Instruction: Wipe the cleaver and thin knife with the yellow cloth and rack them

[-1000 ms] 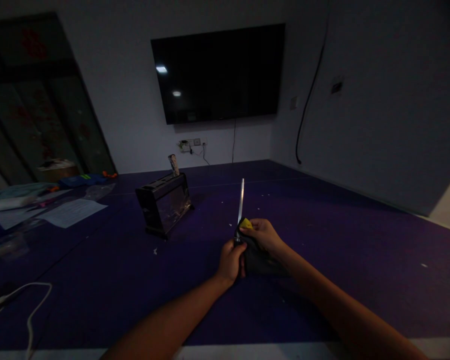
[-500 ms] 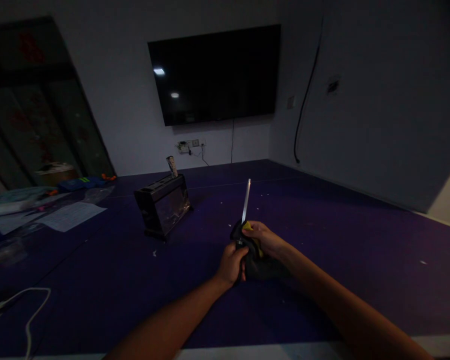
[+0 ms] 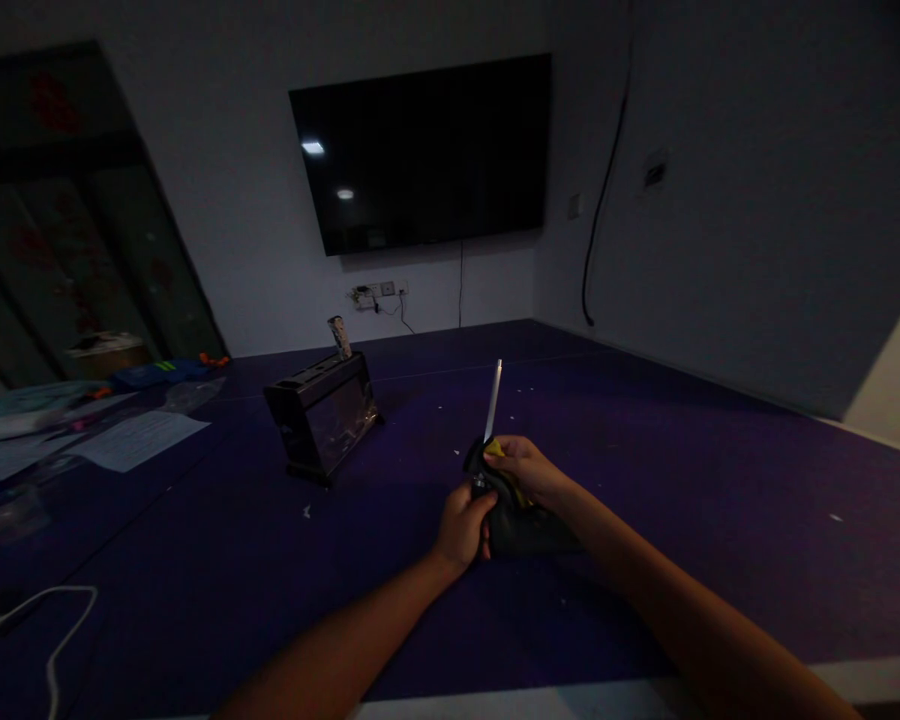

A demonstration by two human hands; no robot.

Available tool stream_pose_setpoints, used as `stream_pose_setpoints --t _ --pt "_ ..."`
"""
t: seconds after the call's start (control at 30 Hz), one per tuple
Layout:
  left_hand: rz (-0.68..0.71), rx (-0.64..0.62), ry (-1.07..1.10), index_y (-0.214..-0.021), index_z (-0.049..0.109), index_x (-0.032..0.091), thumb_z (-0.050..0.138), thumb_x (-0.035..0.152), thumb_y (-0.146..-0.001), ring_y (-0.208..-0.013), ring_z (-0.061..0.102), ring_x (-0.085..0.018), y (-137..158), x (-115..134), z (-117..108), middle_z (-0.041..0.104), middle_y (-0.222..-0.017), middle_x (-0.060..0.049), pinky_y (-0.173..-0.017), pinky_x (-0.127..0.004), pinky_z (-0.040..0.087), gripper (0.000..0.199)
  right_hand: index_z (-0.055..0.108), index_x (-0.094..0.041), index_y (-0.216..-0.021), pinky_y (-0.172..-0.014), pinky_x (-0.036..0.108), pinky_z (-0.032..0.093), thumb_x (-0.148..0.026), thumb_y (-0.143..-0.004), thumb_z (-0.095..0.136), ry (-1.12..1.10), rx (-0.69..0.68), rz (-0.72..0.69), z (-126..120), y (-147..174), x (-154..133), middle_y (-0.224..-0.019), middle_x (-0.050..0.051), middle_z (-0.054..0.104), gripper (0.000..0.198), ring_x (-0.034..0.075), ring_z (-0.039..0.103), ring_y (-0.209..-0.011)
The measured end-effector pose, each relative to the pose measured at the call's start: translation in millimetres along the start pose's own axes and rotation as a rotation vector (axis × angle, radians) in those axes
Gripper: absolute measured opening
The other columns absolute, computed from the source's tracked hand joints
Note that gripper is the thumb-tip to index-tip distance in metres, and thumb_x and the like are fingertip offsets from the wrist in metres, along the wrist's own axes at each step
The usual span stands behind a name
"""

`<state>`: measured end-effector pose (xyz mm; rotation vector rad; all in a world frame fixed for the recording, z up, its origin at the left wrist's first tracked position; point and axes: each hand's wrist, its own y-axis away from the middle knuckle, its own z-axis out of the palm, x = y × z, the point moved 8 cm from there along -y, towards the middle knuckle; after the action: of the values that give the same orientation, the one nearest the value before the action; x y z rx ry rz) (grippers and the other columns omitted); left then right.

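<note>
Out in front of me, both hands are closed around a black-and-yellow tool [image 3: 506,520] with a thin bright metal bar [image 3: 493,400] standing up from its top, leaning slightly right. Its exact kind is too dark to make out. My left hand [image 3: 465,525] grips the dark lower left side, thumb across it beside a small shiny part. Higher up on the right, my right hand [image 3: 529,468] pinches the yellow part near the base of the bar. The fingers hide much of the tool's body.
Left of my hands, a black box-like stand [image 3: 326,415] with clear sides holds an upright mottled stick [image 3: 339,337]. Papers [image 3: 141,440], plastic bags and a white cable [image 3: 71,625] lie farther left on the purple surface [image 3: 420,610]. Small white scraps are scattered about. A television [image 3: 427,155] hangs on the wall.
The view has shifted slightly, so the background sits a little farther left. Both hands keep their grip on the tool, which has hardly moved.
</note>
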<state>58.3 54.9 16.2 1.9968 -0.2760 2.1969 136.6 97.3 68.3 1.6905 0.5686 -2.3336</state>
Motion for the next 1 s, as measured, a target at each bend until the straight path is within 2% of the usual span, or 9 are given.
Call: stream_pose_setpoints --t 0.47,0.83,1.0 --pt "0.017 -0.079 -0.073 -0.070 0.045 0.017 0.054 0.050 -0.071 -0.024 0.036 -0.006 -1 -6 6 0.040 -0.039 0.009 -0.028 -0.016 0.025 0.034 0.063 -0.015 -0.061 -0.040 0.016 0.032 -0.029 -0.053 0.078 0.011 0.170 -0.083 -36 -3 -20 -0.052 -0.003 0.057 0.023 0.005 0.045 -0.042" --pt "0.014 -0.100 -0.078 -0.068 0.044 0.017 0.054 0.047 -0.070 -0.023 0.035 -0.006 0 -4 9 0.040 -0.039 0.008 -0.027 -0.017 0.024 0.032 0.064 -0.015 -0.066 -0.042 0.019 0.038 -0.034 -0.052 0.078 -0.025 0.301 -0.141 -54 -2 -25 -0.056 -0.001 0.061 0.027 0.008 0.050 -0.044" --pt "-0.006 -0.114 -0.104 -0.068 0.043 0.017 0.054 0.045 -0.071 -0.024 0.036 -0.007 0 -6 11 0.040 -0.038 0.009 -0.027 -0.017 0.023 0.029 0.061 -0.016 -0.066 -0.041 0.021 0.039 -0.039 -0.053 0.077 0.026 0.354 -0.169 -69 -4 -26 -0.053 -0.001 0.059 0.030 0.009 0.049 -0.042"
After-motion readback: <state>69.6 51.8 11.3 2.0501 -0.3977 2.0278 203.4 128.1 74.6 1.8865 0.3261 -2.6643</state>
